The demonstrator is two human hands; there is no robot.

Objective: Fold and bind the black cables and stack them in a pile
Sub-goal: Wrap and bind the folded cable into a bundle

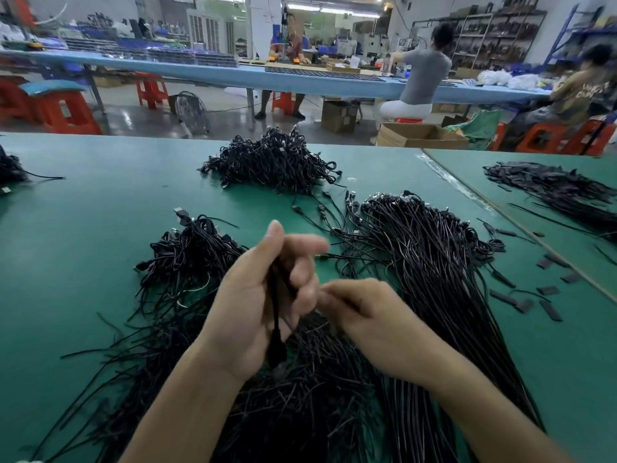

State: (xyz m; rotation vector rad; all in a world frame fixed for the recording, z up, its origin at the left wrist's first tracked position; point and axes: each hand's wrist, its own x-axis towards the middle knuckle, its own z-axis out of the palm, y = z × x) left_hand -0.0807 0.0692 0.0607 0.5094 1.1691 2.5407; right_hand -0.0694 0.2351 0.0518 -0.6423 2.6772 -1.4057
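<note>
Mount: wide-angle camera on the person's head.
Facing: forward and down across the green tabletop.
Nearness: close; tabletop fills the lower two thirds.

Visible body parts: two hands and two forearms.

1. The left hand and right hand are bare.
2. The left forearm and right forearm are bare along their full visible length, from wrist to lower frame edge.
3. The fingers are motion-blurred, so nail and surface detail cannot be resolved.
</note>
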